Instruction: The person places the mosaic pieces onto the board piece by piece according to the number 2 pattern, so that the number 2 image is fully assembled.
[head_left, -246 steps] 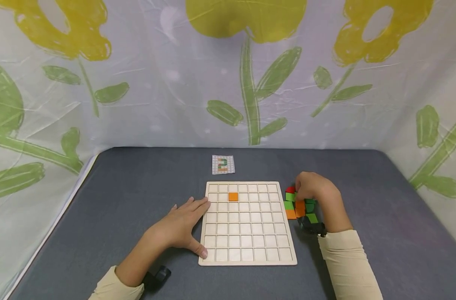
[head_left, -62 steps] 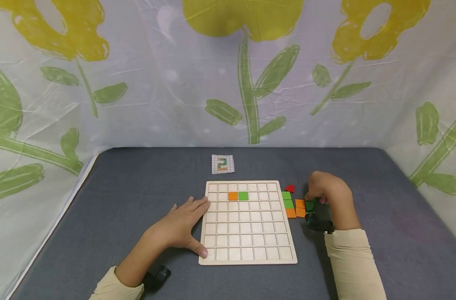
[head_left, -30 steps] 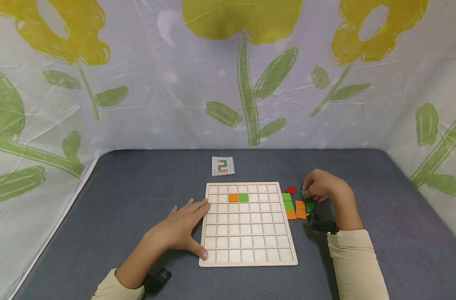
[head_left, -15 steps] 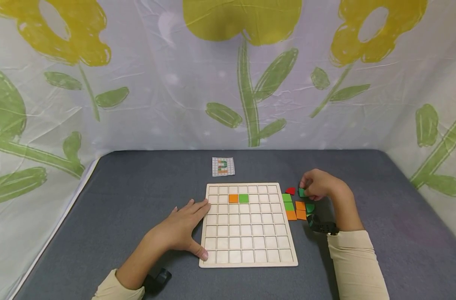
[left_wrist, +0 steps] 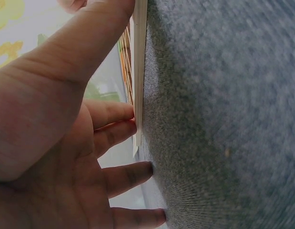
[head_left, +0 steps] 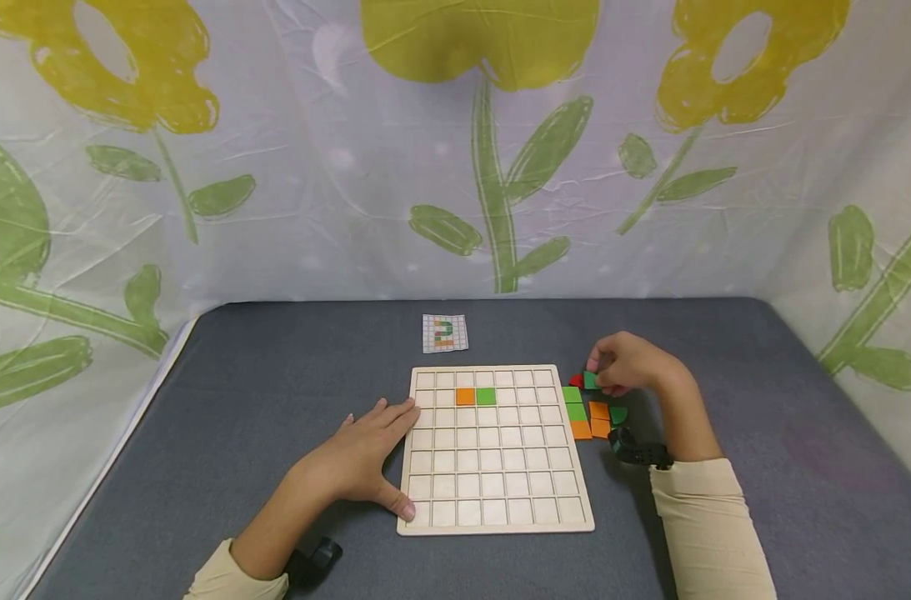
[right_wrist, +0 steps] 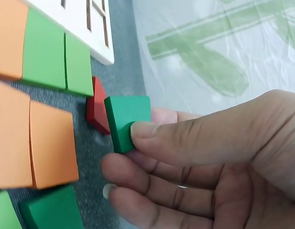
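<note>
Tabletop point(head_left: 312, 358), 2-patterned card point(head_left: 444, 333), right fingers point(right_wrist: 126, 171) pinching green tile point(right_wrist: 132, 107)

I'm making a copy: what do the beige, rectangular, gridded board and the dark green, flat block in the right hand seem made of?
The beige board looks like smooth, matt wood, from its creamy tone and brown cell edges; no grain shows clearly. The dark green block, pinched in the right hand, could be painted wood or plastic: its even, opaque, low-sheen colour fits either.
</note>
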Motion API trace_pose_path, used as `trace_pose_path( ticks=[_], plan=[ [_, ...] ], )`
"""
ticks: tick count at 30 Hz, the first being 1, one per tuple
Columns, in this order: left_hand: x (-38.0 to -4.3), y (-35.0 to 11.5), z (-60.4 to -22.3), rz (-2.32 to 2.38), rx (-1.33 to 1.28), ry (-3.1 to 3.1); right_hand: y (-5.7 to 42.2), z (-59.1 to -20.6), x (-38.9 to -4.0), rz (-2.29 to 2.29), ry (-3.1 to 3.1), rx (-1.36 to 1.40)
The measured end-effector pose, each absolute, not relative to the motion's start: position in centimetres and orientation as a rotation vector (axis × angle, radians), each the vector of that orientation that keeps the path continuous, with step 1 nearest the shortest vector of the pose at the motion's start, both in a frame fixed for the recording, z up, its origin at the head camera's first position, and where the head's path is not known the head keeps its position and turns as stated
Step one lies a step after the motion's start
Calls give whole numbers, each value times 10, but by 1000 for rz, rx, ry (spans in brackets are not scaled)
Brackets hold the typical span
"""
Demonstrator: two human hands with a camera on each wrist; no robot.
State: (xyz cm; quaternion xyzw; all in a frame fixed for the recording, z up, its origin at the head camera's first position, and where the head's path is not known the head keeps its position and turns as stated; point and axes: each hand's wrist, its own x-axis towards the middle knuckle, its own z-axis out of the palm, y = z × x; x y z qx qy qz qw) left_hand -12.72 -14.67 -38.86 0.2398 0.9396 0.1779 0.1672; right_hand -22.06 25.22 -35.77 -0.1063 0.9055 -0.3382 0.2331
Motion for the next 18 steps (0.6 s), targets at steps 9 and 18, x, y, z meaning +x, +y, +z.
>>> trace_pose_path(
  ticks=[9, 18],
  plan=[
    [-127, -147, -388, 516, 682, 2669, 233, -358, -221, -1000, 2432, -366],
    [-126, -147, -388, 532, 683, 2670, 217, -363, -222, -1044, 2405, -400]
  ],
)
